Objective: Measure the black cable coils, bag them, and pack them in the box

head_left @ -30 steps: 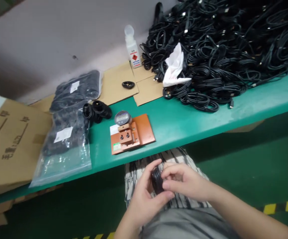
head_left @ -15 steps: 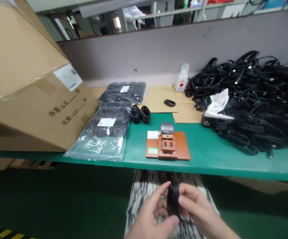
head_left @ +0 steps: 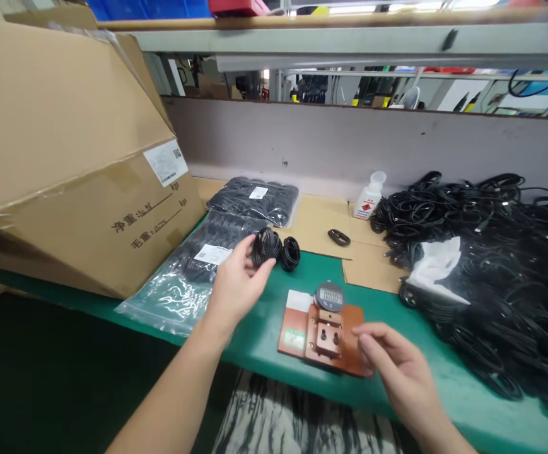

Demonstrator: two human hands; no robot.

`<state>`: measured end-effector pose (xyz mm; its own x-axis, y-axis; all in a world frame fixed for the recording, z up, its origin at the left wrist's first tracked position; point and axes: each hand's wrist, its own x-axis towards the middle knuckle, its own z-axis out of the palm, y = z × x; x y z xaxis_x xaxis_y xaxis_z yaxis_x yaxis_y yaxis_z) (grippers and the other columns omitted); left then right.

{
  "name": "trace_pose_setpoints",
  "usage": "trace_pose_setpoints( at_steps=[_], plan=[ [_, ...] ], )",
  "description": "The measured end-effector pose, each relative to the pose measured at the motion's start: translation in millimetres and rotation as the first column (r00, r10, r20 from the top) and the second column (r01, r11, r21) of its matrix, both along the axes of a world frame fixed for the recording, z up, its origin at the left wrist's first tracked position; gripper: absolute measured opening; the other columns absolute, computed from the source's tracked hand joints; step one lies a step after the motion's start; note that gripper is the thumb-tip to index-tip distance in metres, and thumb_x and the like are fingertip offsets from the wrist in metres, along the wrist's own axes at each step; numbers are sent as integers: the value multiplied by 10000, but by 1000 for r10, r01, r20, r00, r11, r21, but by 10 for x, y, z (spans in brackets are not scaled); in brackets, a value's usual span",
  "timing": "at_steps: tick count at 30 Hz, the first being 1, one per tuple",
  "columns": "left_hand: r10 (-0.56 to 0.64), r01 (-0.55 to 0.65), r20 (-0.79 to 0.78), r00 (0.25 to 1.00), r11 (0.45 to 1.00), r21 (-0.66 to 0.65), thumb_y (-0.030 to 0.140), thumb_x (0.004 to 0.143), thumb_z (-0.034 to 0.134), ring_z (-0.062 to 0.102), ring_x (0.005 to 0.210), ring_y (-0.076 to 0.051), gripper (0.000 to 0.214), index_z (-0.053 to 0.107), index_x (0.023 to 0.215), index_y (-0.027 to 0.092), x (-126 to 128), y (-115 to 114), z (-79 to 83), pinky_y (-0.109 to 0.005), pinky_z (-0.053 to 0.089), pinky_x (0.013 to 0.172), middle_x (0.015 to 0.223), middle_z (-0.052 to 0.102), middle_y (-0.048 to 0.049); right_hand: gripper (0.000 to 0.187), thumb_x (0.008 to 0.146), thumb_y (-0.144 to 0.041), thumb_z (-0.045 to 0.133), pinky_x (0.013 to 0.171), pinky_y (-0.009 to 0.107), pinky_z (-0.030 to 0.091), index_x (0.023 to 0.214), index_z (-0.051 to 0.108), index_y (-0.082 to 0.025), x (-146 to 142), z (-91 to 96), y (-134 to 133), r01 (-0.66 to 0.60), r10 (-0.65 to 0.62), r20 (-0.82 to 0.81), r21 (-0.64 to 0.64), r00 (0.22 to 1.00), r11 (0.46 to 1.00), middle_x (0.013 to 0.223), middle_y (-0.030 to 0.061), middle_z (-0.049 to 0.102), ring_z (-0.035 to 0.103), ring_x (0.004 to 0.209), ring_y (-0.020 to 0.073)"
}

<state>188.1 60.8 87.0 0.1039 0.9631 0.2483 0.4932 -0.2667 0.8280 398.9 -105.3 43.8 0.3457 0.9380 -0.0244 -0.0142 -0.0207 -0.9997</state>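
Note:
My left hand (head_left: pixel 248 271) grips a coiled black cable (head_left: pixel 265 247) between thumb and fingers, over the table beside the filled plastic bag. Touching or just right of that coil stands another coiled cable (head_left: pixel 291 254). My right hand (head_left: pixel 391 362) holds nothing; its thumb and fingers are loosely curled and apart, over the right edge of the brown gauge fixture (head_left: pixel 333 337). On the fixture sits a round digital gauge (head_left: pixel 330 296), its display reading what looks like zeros.
A big cardboard box (head_left: pixel 84 189) leans at the left. Clear bags of coiled cables (head_left: pixel 255 198) lie near it. A white bottle (head_left: pixel 369 197) stands at the back. One cable coil (head_left: pixel 338 237) rests on cardboard. At right is a heap of black cables (head_left: pixel 482 302) with a white cloth (head_left: pixel 437 268).
My left hand has carried the coiled cable from above my lap up to the coils by the bag. My right hand has let go and moved right. The view has tilted up.

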Motion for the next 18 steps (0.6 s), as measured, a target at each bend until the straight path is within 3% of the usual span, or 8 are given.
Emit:
trace_pose_setpoints(
  at_steps=[3, 7, 11, 15, 18],
  plan=[
    [46, -4, -308, 950, 991, 136, 340, 826, 646, 681, 775, -226, 485, 571, 1264, 145, 169, 395, -33, -385, 545, 816, 1023, 703, -119, 292, 827, -472, 670, 475, 243, 435, 845, 689, -182, 239, 111, 320, 9, -15, 98, 63, 995, 998, 572, -13, 528, 493, 498, 129],
    [56, -1, -405, 913, 991, 134, 296, 814, 653, 678, 899, -288, 435, 592, 1214, 138, 267, 534, -188, -426, 513, 872, 1123, 664, -161, 329, 841, -494, 625, 473, 249, 435, 856, 663, -167, 481, 183, 715, -13, -1, 223, 61, 975, 998, 565, -20, 524, 493, 484, 129],
    [69, -15, -410, 909, 991, 133, 287, 830, 636, 679, 896, -279, 538, 495, 1330, 150, 262, 470, -234, -428, 510, 886, 1235, 613, -162, 329, 882, -443, 526, 575, 308, 492, 915, 660, -144, 696, 92, 1143, 7, -9, 562, 6, 827, 1000, 693, 47, 618, 566, 586, 181],
    [63, -38, -342, 938, 996, 79, 303, 833, 634, 666, 696, -193, 588, 442, 1376, 184, 222, 249, -189, -415, 535, 824, 1283, 570, -143, 264, 850, -278, 557, 865, 399, 464, 1057, 657, -148, 824, -84, 1566, 76, -74, 652, 25, 755, 997, 1078, 132, 616, 609, 891, 255],
    [0, -1, -179, 984, 1000, -6, 347, 864, 595, 650, 694, -156, 512, 468, 1343, 216, 159, -85, -186, -327, 561, 682, 1247, 579, -105, 284, 826, -248, 592, 893, 405, 444, 1095, 660, -188, 840, -177, 1798, 119, -99, 657, 14, 748, 993, 1161, 125, 565, 607, 966, 278]
  ],
)
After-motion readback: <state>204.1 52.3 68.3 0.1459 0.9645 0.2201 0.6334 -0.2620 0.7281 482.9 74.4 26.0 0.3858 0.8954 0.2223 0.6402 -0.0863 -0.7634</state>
